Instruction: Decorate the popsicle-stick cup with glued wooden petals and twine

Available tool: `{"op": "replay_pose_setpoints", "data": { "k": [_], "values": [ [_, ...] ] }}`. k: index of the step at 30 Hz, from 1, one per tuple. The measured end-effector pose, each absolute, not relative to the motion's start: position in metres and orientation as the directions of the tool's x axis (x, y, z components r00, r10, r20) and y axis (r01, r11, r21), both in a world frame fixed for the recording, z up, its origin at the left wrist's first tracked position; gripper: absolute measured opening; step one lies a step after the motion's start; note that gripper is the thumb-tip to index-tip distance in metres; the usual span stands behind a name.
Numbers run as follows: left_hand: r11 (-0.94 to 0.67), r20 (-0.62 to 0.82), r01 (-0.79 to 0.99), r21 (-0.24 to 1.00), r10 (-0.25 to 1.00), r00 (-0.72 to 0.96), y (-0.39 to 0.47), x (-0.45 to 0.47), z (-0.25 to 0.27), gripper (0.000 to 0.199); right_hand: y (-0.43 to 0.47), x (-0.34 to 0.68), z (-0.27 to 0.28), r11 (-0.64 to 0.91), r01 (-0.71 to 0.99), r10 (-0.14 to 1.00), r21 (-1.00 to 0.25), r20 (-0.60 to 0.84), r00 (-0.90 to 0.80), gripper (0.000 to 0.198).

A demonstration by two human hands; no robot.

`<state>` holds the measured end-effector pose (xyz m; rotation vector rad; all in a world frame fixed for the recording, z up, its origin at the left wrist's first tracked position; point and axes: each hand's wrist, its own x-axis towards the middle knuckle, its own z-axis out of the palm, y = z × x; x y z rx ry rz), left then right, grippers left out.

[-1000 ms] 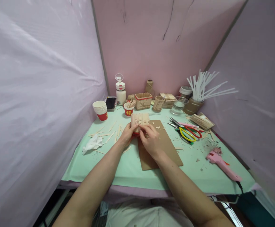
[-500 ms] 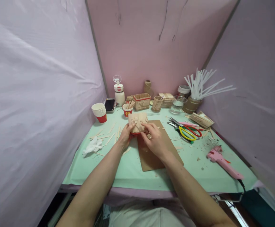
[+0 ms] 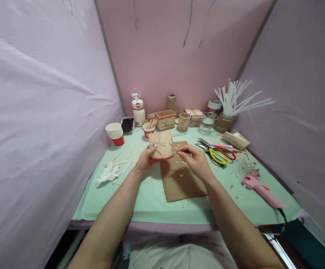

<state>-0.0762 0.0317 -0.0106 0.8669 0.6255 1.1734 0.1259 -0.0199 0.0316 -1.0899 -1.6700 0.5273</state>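
Observation:
A small box of pale wooden craft sticks (image 3: 163,143), with a red line along its lower edge, is gripped at its left side by my left hand (image 3: 144,160). Little wood chips stick to the face turned towards me. Just right of the box, my right hand (image 3: 195,160) pinches the end of a thin pale strand (image 3: 174,152) that runs across to the box's lower part. Whether it is twine or glue I cannot tell. Beneath the hands lies a brown board (image 3: 176,186) with several loose wood chips on it.
Scissors (image 3: 219,155) and a pink glue gun (image 3: 263,190) lie on the right. A water bowl (image 3: 208,122), a finished-looking stick basket (image 3: 165,120) and a jar of white glue sticks (image 3: 226,122) stand behind. Stacked paper cups (image 3: 115,133) and a crumpled tissue (image 3: 108,174) are left.
My right hand has left the box's face and moved right, drawing out the thin strand. The box is tipped slightly, showing more of its front. The view has shifted a little.

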Motion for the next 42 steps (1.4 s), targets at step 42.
{"op": "replay_pose_setpoints", "data": {
  "k": [42],
  "values": [
    [0.041, -0.033, -0.53, 0.847, 0.999, 0.026, 0.034, -0.078, -0.001, 0.054, -0.03, 0.121, 0.016, 0.467, 0.56, 0.876, -0.684, 0.445, -0.187, 0.013]
  ]
}}
